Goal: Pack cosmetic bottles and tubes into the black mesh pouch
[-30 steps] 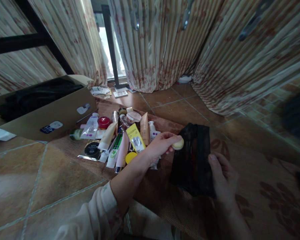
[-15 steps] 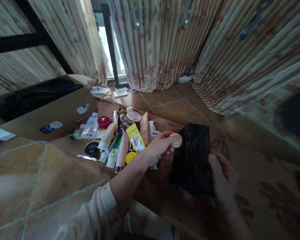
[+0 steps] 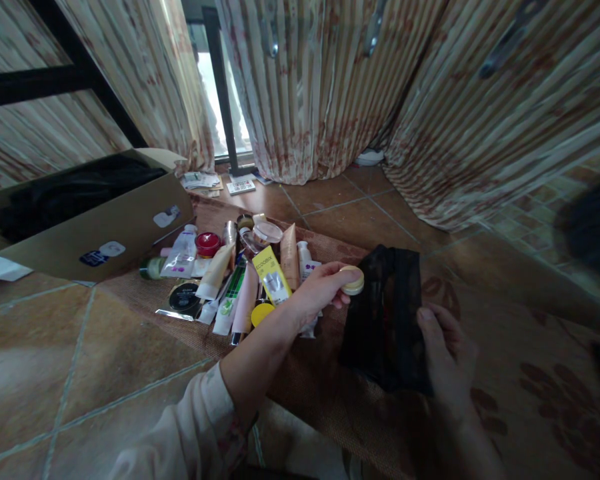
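Between the thumb and fingers of my left hand [image 3: 323,290] is a small round cream jar [image 3: 353,283], pale yellow, held at the left edge of a black mesh pouch [image 3: 380,320]. My right hand [image 3: 445,340] pinches the pouch's right edge. The pouch's mouth looks parted, with a dark reddish inside that I cannot make out. Left of my forearm lies a pile of cosmetics: a yellow box [image 3: 271,275], a red-lidded jar [image 3: 207,245], a peach tube [image 3: 289,257], a green-and-white tube [image 3: 230,303] and a black round compact in a clear packet [image 3: 183,298].
A brown mat [image 3: 320,393] lies under the pile and pouch on the tiled floor [image 3: 35,360]. A cardboard box [image 3: 130,233] with black plastic inside stands at the left. Papers [image 3: 200,181] lie near the door frame. Striped curtains [image 3: 300,87] hang behind.
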`<control>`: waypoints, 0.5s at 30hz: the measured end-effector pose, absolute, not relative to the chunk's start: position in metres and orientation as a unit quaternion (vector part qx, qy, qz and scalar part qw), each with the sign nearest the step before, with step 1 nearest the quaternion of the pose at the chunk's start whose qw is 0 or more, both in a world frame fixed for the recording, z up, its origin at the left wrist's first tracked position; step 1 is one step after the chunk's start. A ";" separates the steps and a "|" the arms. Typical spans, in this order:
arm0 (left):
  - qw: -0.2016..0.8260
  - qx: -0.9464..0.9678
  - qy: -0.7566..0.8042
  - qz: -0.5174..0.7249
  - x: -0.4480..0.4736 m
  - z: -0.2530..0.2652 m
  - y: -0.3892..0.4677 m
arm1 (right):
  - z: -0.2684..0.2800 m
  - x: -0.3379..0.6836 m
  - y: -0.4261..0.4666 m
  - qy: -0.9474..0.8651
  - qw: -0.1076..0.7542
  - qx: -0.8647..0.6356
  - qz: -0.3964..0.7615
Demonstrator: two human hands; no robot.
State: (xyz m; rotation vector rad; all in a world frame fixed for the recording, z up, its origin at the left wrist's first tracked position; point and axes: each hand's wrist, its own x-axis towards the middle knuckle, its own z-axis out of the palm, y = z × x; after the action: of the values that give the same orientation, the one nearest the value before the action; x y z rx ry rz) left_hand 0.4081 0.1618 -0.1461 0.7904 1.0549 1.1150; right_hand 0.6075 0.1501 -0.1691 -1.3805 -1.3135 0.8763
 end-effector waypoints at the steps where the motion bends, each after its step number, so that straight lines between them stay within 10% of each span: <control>1: 0.650 0.349 0.464 0.490 0.408 -0.146 0.162 | -0.168 0.607 0.150 -0.544 0.499 -0.568 0.363; 15: 0.659 0.344 0.467 0.478 0.409 -0.144 0.162 | -0.168 0.608 0.150 -0.545 0.494 -0.573 0.361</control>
State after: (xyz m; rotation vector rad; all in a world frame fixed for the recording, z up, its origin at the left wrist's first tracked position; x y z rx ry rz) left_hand 0.4086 0.1619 -0.1445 0.7789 1.0580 1.0830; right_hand 0.6075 0.1504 -0.1680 -1.3884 -1.3222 0.8757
